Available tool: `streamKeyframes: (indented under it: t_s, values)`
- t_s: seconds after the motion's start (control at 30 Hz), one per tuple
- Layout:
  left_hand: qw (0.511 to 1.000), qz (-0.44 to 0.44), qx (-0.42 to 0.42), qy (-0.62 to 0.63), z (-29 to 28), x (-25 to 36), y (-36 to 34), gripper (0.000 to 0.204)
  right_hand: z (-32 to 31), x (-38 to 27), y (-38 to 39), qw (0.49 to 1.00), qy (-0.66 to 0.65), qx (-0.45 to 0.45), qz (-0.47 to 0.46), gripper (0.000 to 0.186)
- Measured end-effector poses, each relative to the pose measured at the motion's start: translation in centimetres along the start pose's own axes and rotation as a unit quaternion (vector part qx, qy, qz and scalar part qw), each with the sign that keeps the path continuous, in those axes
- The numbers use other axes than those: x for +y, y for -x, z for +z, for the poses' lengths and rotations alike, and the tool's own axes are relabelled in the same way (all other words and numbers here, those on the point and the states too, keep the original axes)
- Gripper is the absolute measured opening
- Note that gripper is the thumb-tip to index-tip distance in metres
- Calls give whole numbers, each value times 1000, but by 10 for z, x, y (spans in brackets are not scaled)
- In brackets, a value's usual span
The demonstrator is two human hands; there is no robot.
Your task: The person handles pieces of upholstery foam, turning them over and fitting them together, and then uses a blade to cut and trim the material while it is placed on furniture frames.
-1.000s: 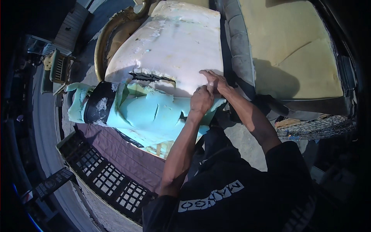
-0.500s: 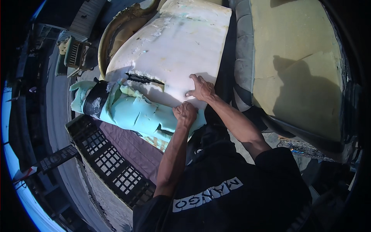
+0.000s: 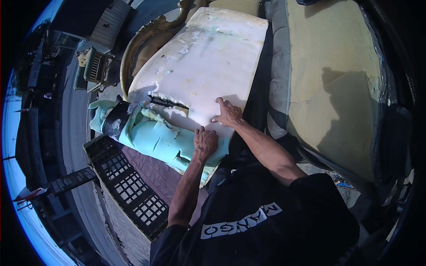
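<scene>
A large slab of whitish foam (image 3: 199, 66), worn and ragged, slopes away in front of me. It has a torn slit with dark material showing, left of my hands. Along its near edge lies a rolled or folded turquoise foam piece (image 3: 153, 136), cracked in places, with a black band (image 3: 116, 120) around its left end. My left hand (image 3: 206, 141) rests on the turquoise foam's right part, its fingertips reaching the white slab. My right hand (image 3: 228, 113) presses on the white foam near its right edge, thumb and fingers apart.
On the right stands a grey upholstered piece (image 3: 279, 66) with a yellowish foam panel (image 3: 333, 84). A carved curved wooden frame (image 3: 128, 57) sits behind the slab. A black webbed frame (image 3: 128, 184) leans at lower left; an armchair (image 3: 93, 66) stands farther off.
My left hand has shifted slightly down and left, its fingers straighter than before. My right hand stays on the white foam. The whole view has shifted a little.
</scene>
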State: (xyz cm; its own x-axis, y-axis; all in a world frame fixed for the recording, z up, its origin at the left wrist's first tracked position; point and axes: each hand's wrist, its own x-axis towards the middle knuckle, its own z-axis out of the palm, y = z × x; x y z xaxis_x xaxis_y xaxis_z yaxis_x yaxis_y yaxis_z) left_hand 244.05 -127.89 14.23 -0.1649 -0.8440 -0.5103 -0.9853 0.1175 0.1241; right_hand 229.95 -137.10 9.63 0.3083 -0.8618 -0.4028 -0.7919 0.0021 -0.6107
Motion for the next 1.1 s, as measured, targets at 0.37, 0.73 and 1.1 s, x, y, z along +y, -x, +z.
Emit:
streamKeyframes:
  t_s: [0.37,0.73,1.1]
  values:
    - [992,-26,114,44,35,50,21,30,-6,-3,-1,1000,-15,-3,-6,91]
    - [956,146,187,170,52,-25,30,20,-8,-11,-2,1000,-21,-6,-3,89]
    - [980,-191,45,-21,20,49,7,45,-5,-4,-2,1000,-15,5,7,91]
